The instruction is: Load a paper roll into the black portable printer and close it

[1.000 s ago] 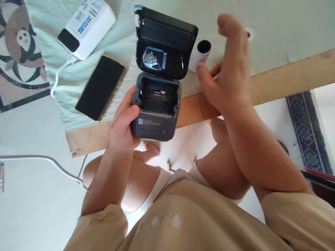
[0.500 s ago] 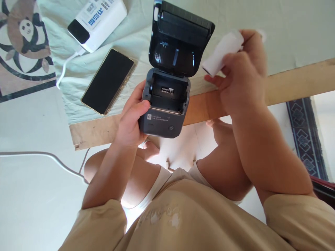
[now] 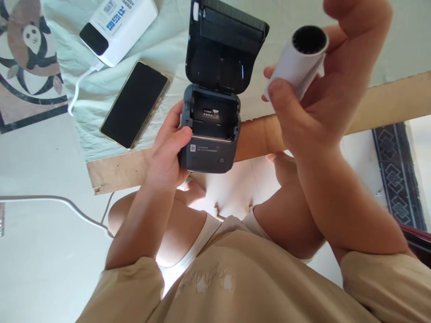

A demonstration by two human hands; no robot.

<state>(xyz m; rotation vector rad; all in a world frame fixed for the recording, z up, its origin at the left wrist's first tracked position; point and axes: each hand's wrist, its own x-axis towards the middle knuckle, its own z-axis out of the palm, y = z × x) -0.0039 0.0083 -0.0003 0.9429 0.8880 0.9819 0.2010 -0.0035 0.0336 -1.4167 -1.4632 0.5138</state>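
Observation:
My left hand is closed around the left side of a dark grey label printer, its thumb on the top face. The printer's black lid stands swung up, and its paper bay shows no roll, only a printed sticker on the bottom. To the right of the lid, my right hand grips a white paper roll between thumb and fingers. The roll is tilted, with the dark hollow end of its core facing up toward me.
A black-screened phone lies on the green cloth left of the printer. Behind it is a white power bank with a white cable plugged in. The table's wooden edge runs in front of my legs.
My right hand has turned the paper roll so its hollow end now faces up, and the hand has shifted slightly right. The printer has moved slightly left in view, its lid still up.

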